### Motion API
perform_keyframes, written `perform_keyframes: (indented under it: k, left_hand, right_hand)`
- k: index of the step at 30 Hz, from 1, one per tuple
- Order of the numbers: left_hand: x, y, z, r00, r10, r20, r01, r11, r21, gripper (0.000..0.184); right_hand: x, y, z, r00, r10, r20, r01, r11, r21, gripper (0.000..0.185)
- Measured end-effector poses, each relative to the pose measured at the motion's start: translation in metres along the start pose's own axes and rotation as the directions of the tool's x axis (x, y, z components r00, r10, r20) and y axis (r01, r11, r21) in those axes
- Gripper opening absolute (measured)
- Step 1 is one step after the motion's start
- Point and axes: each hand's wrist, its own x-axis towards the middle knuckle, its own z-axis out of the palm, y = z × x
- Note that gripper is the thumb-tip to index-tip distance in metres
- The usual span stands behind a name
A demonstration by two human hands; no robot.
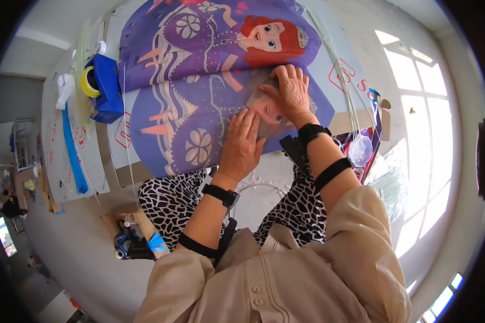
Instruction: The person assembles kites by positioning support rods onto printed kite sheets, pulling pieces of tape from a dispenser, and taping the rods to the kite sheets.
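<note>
A purple printed sheet (199, 56) with a cartoon red-haired princess lies across the work surface in front of me. Its nearer half (183, 132) looks paler and carries a mirrored figure; whether it is folded or a second piece, I cannot tell. My left hand (242, 142) rests flat on this paler half, fingers stretched beside the printed face. Farther right, my right hand (292, 91) lies over the seam between the halves, its fingers slightly bent and the thumb apart. Neither hand visibly grips anything.
A blue tape dispenser (108, 89) with a yellow roll stands left of the sheet. Thin pale rods (339, 64) lie along the right. Blue strips (74, 151) hang at the left. A cardboard box (143, 223) of tools sits by my left knee, a clear plastic bag (390, 180) at right.
</note>
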Motion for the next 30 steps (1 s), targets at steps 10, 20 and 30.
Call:
perform_keyframes:
  k: [10, 20, 30]
  left_hand:
    - [0.001, -0.002, -0.002, 0.997, -0.046, -0.064, 0.035, 0.985, -0.167, 0.055]
    - [-0.018, -0.024, -0.034, 0.947, -0.303, -0.106, 0.321, 0.901, 0.291, 0.068]
    - [-0.054, -0.039, -0.041, 0.921, -0.362, -0.146, 0.389, 0.887, 0.249, 0.082]
  right_hand:
    - [-0.052, -0.022, -0.002, 0.958, -0.247, 0.147, 0.265, 0.957, -0.117, 0.05]
    - [-0.051, -0.027, -0.006, 0.946, -0.238, 0.22, 0.272, 0.952, -0.138, 0.057]
    - [-0.021, -0.108, 0.041, 0.709, -0.595, 0.378, 0.561, 0.801, 0.209, 0.055]
